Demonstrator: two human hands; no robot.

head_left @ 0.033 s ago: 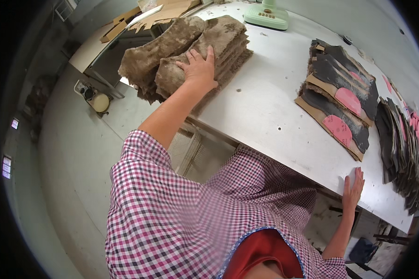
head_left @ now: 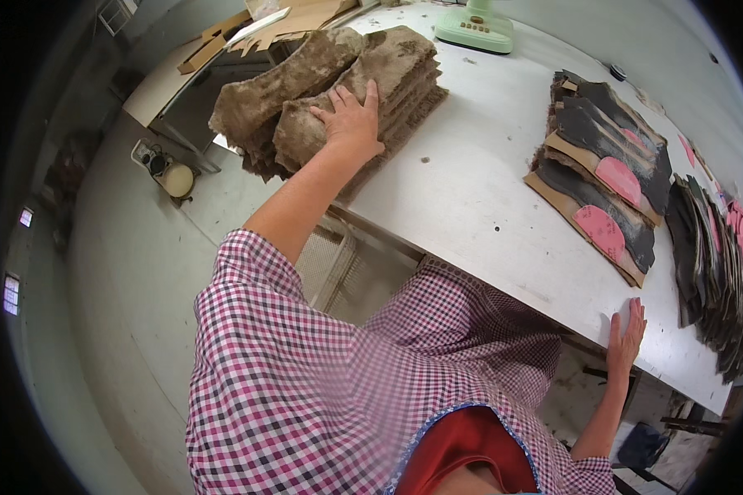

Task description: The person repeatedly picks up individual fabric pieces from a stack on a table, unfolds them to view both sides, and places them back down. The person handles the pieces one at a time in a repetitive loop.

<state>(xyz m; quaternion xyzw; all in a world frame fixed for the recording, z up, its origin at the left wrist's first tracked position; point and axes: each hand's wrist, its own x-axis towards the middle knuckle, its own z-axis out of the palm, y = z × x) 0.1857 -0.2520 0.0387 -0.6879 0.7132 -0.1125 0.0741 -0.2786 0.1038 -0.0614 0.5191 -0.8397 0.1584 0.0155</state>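
Observation:
My left hand (head_left: 353,122) lies on top of a stack of brown fur pieces (head_left: 395,59) at the table's left end, fingers spread over the pile. A second fur stack (head_left: 285,73) sits right beside it, on its left. At the near edge of the white table (head_left: 458,194) my right hand (head_left: 627,337) rests with its fingers stretched out and nothing in it. Beyond that hand lie dark cut pieces (head_left: 611,140) with tan edges, furry undersides and pink half-round patches (head_left: 600,232).
More dark pieces (head_left: 706,256) are piled at the table's right end. A pale green fan base (head_left: 475,31) stands at the back. Off to the left are another table with cardboard (head_left: 293,25) and a small machine (head_left: 173,177) on the floor. A white basket (head_left: 326,260) stands below the table edge.

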